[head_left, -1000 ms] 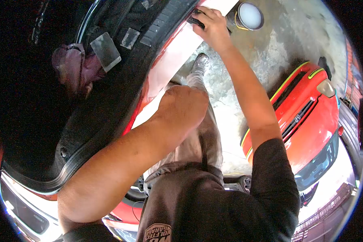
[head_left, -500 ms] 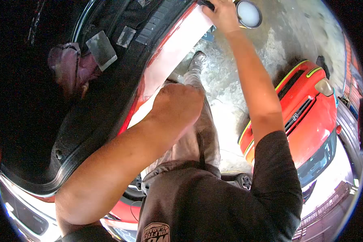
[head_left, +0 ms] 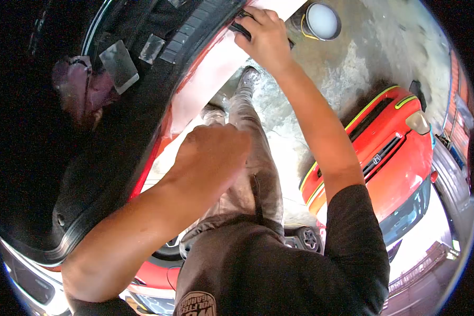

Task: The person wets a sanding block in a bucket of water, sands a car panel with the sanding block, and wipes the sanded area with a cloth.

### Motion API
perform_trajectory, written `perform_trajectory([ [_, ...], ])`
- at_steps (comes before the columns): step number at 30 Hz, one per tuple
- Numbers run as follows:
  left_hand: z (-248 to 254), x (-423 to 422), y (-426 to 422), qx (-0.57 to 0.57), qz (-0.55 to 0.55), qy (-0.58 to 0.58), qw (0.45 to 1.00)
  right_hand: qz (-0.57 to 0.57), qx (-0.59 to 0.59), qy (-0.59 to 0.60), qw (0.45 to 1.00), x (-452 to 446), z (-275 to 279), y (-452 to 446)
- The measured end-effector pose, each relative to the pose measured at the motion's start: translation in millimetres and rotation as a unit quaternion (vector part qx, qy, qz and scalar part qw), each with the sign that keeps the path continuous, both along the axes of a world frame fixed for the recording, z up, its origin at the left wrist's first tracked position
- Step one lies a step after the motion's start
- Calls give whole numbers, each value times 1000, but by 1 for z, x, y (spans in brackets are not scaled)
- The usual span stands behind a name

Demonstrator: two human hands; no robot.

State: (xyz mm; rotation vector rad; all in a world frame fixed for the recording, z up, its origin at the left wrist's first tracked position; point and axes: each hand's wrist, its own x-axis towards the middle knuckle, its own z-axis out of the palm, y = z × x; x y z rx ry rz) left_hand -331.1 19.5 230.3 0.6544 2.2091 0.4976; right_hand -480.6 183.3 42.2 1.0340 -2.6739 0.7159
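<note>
My right hand [head_left: 268,39] is closed around a black block-like tool [head_left: 240,31], which lies against the pale pinkish-white painted panel [head_left: 208,68] along the car's rear opening. Its exact kind is not clear. Lower down, my left hand [head_left: 218,145] looks curled into a fist in front of my trousers, beside the lower end of the panel. Only the back of that hand shows, so anything inside it is hidden. Left of the panel lies the dark boot interior [head_left: 116,126], edged with a black rubber seal [head_left: 68,247].
A bucket [head_left: 322,21] with whitish liquid stands on the concrete floor [head_left: 347,58] at upper right. A red car [head_left: 389,152] is parked at right. A grey flat piece [head_left: 119,66] and purplish cloth-like material [head_left: 79,89] lie inside the boot.
My right hand has moved left and slightly down along the panel with the black tool, away from the bucket. My left hand has shifted slightly left and down, and the view has shifted too.
</note>
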Motion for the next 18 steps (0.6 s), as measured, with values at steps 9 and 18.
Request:
perform_trajectory([
  [9, 4, -9, 3, -32, -6, -57, 998, -25, 16, 18, 999, -40, -7, 14],
  [18, 3, -11, 3, -49, -27, -46, 997, -57, 32, -3, 998, -42, -7, 15],
])
